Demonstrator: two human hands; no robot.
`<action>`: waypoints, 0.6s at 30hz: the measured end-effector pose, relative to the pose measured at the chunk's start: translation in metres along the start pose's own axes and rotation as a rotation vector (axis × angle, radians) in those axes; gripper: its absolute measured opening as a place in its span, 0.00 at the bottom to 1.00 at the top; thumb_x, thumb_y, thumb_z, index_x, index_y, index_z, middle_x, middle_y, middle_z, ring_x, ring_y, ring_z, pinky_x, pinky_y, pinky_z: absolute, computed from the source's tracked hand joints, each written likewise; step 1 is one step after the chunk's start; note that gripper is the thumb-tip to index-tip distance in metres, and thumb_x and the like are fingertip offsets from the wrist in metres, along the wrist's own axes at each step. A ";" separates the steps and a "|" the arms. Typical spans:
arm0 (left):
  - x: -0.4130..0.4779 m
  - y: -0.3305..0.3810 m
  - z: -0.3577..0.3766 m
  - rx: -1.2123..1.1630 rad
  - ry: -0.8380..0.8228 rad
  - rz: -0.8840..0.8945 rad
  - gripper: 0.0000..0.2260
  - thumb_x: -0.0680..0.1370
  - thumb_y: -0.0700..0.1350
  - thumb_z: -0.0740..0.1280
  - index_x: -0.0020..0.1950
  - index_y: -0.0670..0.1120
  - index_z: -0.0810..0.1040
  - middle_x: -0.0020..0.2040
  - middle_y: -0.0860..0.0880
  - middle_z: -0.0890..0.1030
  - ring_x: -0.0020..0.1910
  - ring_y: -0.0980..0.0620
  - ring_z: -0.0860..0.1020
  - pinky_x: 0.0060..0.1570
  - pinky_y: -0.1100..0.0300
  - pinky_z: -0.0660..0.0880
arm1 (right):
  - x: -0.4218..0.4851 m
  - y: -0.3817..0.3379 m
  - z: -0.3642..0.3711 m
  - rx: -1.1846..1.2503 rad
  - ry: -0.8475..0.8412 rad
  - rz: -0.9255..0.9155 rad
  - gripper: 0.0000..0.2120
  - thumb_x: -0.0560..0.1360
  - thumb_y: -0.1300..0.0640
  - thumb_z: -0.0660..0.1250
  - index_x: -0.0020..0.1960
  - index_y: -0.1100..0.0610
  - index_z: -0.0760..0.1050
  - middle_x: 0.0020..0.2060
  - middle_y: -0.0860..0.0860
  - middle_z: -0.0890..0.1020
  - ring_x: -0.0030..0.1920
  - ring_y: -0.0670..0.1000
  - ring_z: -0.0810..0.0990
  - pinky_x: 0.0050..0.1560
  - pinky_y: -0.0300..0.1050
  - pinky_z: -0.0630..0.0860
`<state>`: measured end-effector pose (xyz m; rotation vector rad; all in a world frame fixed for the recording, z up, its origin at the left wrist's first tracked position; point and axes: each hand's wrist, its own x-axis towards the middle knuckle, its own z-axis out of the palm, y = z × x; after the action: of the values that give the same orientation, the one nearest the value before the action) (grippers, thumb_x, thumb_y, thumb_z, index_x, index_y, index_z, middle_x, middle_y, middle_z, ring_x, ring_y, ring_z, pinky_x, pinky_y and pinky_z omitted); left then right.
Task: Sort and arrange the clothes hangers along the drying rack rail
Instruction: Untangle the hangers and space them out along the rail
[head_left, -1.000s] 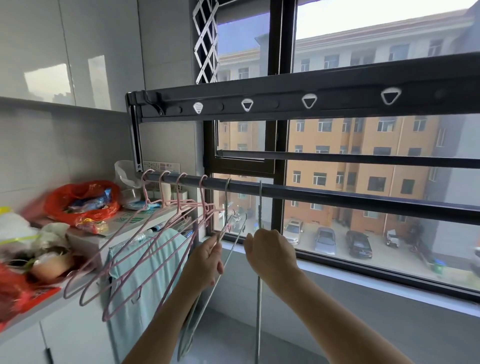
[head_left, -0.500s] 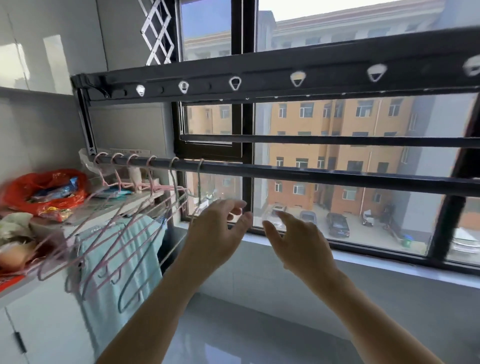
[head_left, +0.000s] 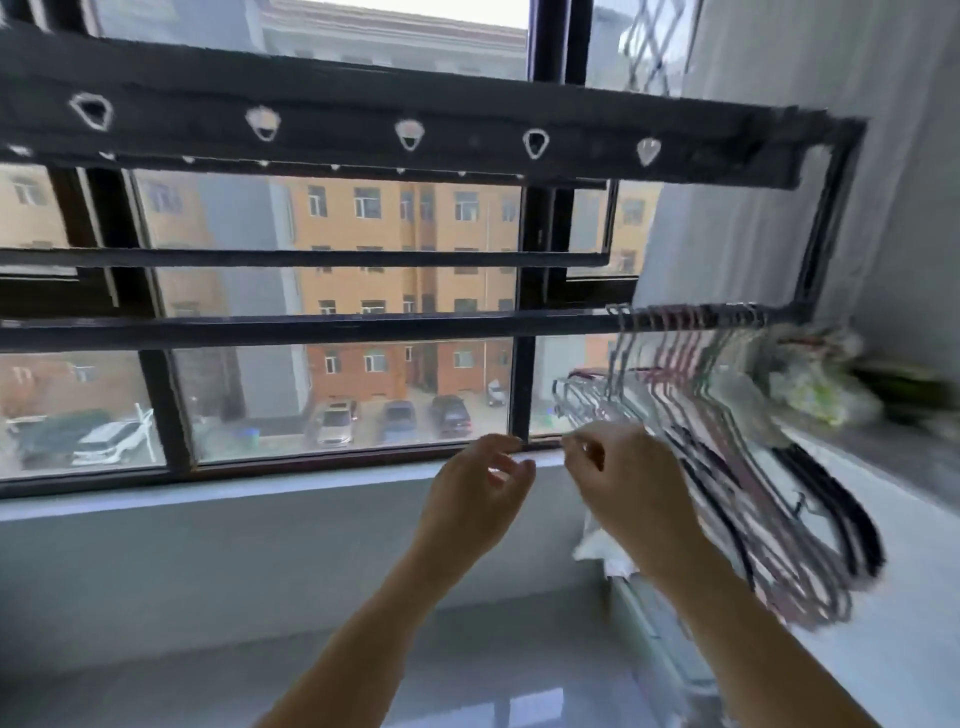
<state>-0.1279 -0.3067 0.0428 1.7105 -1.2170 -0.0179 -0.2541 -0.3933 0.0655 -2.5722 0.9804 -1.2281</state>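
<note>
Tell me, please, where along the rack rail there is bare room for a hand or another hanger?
The rail is bare from the picture's left edge to the first hook of the hangers; the windowsill beneath is bare too. It is crowded at the right end, where the hangers bunch up to the end post, just behind the right hand.

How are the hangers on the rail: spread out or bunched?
Bunched. The hangers have their hooks packed side by side at the right end of the rail; none hang along its remaining length.
</note>
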 end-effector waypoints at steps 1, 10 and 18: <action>0.007 0.008 0.023 -0.039 -0.016 -0.016 0.11 0.75 0.50 0.66 0.55 0.49 0.77 0.41 0.55 0.79 0.38 0.58 0.78 0.40 0.64 0.73 | 0.004 0.020 -0.009 -0.042 0.034 0.017 0.09 0.76 0.53 0.63 0.45 0.56 0.80 0.38 0.54 0.81 0.34 0.51 0.76 0.34 0.40 0.67; 0.061 0.045 0.131 -0.187 -0.071 -0.227 0.09 0.77 0.49 0.62 0.46 0.43 0.72 0.43 0.41 0.80 0.41 0.42 0.79 0.43 0.47 0.78 | 0.036 0.085 -0.018 -0.155 -0.064 0.003 0.09 0.77 0.54 0.62 0.51 0.56 0.79 0.42 0.52 0.83 0.37 0.49 0.76 0.37 0.38 0.70; 0.058 0.023 0.117 -0.089 0.011 -0.172 0.10 0.79 0.47 0.55 0.43 0.48 0.73 0.35 0.49 0.78 0.31 0.48 0.77 0.34 0.50 0.77 | 0.062 0.065 0.017 -0.116 -0.183 0.168 0.11 0.75 0.54 0.61 0.43 0.62 0.76 0.31 0.54 0.75 0.32 0.55 0.74 0.33 0.41 0.67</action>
<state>-0.1752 -0.4296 0.0288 1.7303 -1.0427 -0.1634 -0.2456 -0.4837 0.0704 -2.5678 1.2300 -0.9024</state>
